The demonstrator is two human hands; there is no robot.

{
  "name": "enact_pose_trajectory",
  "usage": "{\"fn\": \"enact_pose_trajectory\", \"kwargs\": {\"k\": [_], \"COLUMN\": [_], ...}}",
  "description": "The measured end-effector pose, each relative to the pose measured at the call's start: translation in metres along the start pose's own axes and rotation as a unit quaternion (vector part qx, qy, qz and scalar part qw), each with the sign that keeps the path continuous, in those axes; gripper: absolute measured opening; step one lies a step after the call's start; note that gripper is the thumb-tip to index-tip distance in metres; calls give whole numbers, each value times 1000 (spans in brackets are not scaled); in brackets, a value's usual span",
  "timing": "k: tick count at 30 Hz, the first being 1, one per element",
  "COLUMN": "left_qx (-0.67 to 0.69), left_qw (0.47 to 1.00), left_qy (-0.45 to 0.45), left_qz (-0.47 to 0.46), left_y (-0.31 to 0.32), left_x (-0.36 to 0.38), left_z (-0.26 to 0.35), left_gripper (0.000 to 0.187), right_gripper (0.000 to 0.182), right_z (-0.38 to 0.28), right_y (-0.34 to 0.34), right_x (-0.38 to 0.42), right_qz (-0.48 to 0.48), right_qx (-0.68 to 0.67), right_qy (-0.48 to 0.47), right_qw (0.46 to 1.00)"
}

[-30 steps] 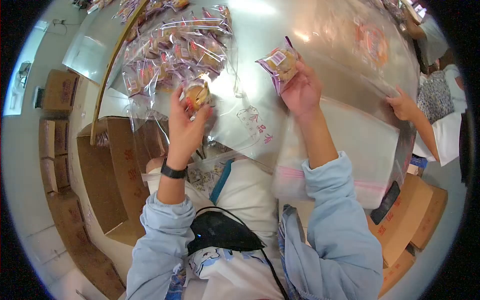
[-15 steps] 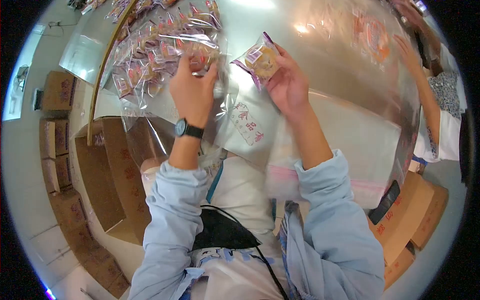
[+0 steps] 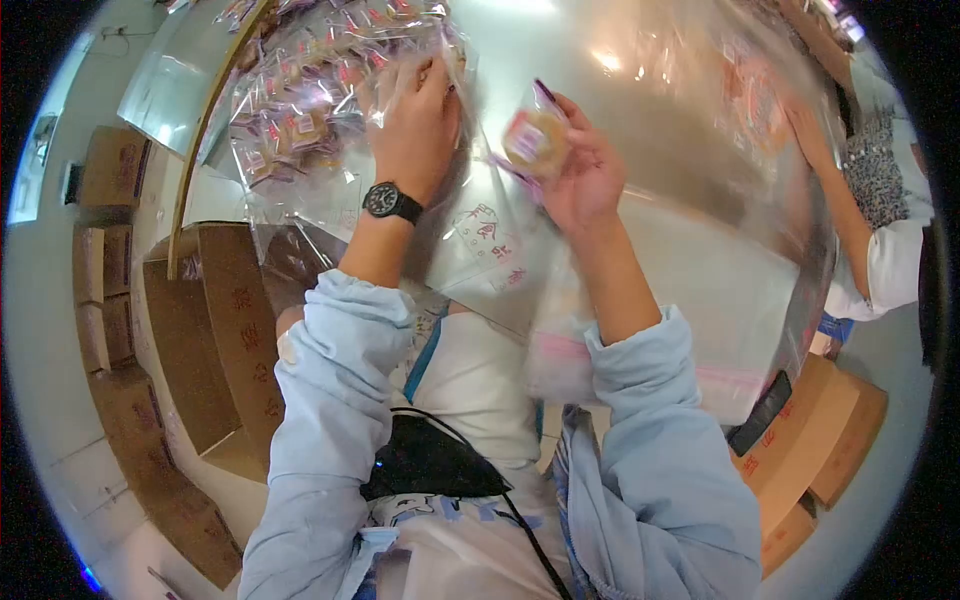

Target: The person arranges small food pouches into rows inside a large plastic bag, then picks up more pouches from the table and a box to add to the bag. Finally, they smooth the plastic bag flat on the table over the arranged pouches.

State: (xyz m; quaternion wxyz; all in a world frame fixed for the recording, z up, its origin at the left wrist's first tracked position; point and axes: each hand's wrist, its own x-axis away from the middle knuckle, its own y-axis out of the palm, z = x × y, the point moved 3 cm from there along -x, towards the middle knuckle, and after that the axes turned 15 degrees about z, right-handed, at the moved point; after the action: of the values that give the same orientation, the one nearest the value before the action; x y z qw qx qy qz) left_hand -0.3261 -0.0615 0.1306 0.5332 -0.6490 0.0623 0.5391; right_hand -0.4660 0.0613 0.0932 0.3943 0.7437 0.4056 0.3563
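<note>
My right hand (image 3: 585, 180) pinches a small wrapped cake (image 3: 535, 143) by its edge, above the shiny metal tabletop (image 3: 500, 60). The clear wrapper has purple ends and is blurred by motion. A large clear plastic bag (image 3: 340, 200) lies to the left, with rows of similar wrapped cakes (image 3: 300, 130) in it. My left hand (image 3: 415, 120), a black watch on its wrist, is at the right side of these rows. Its fingers are bent down among plastic and packets; what they grip is hidden.
Flat clear bags (image 3: 715, 260) are stacked at the right near edge, a dark phone-like object (image 3: 762, 412) beside them. An open carton (image 3: 225, 340) stands at lower left, more cartons (image 3: 105, 265) behind. Another person's arm (image 3: 835, 200) reaches over printed film at right.
My left hand has shifted up and to the right, its fingers now bent down over the packets. My right hand has moved slightly right and lower, the wrapped cake turning with it.
</note>
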Motion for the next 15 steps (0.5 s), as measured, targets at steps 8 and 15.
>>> {"fn": "enact_pose_trajectory", "kwargs": {"k": [8, 15], "left_qx": [66, -47], "left_qw": [996, 998], "left_qy": [-54, 29], "left_qz": [-35, -12], "left_y": [17, 9], "left_x": [0, 1], "left_z": [-19, -11], "left_gripper": [55, 62], "right_gripper": [28, 26], "right_z": [-21, -2], "right_y": [17, 60], "right_x": [12, 33], "right_qz": [-8, -47], "right_qx": [188, 717], "right_qy": [97, -198], "right_qw": [977, 666]}}
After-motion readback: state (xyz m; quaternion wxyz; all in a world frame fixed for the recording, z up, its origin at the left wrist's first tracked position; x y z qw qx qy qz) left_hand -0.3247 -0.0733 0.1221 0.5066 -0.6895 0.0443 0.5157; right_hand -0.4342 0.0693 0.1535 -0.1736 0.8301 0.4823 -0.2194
